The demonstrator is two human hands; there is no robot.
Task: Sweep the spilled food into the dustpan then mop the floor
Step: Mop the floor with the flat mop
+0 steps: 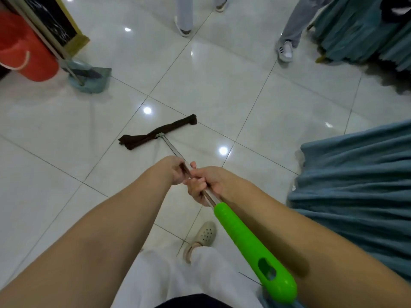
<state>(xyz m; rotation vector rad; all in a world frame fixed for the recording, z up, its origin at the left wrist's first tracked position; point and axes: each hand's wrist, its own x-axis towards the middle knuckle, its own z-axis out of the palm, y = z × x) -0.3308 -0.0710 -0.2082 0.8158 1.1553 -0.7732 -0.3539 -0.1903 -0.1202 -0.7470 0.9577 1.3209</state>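
Two hands grip the slim metal mop pole.

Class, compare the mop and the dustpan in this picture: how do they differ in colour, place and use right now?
The mop has a dark brown head and green grip; the dustpan is teal. The mop lies mid-floor, ahead of the person; the dustpan sits far left beside a red bucket. The left hand and right hand grip the mop's metal shaft; nobody touches the dustpan. Both rest on the white tiles.
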